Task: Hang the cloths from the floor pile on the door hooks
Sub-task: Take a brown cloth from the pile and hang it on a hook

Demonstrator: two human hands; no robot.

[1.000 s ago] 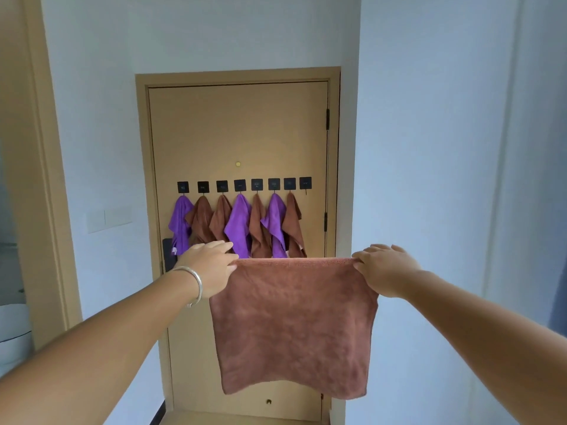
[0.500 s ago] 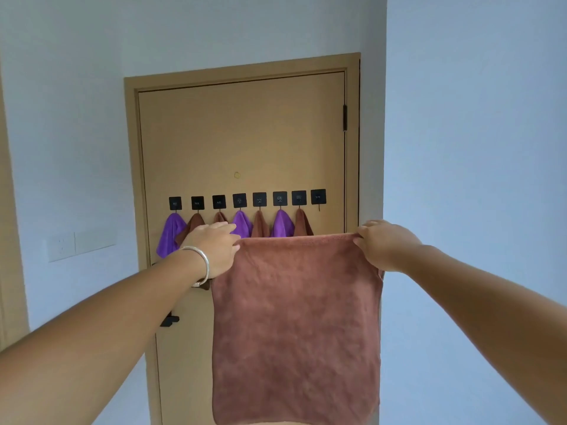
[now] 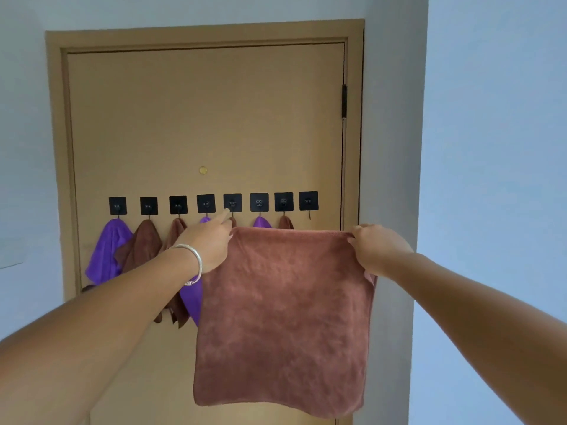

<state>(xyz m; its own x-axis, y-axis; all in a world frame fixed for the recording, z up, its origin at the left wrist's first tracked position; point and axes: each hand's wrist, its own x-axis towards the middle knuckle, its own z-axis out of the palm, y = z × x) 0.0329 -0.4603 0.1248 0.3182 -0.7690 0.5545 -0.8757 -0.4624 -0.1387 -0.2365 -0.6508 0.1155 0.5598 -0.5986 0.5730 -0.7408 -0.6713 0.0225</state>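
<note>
Eight hooks [image 3: 117, 205], five brown cloths [image 3: 282, 317], three purple cloths [image 3: 106, 253].

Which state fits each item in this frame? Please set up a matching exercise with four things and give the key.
Things:
1. rightmost hook
2. leftmost hook
3. spread brown cloth
4. bracelet

States:
A. carries a purple cloth
B. bare, nothing hanging from it
C. worn on the left wrist
D. pinched at its top corners by the left hand and right hand

Pairs: 1-B, 2-A, 3-D, 4-C
</note>
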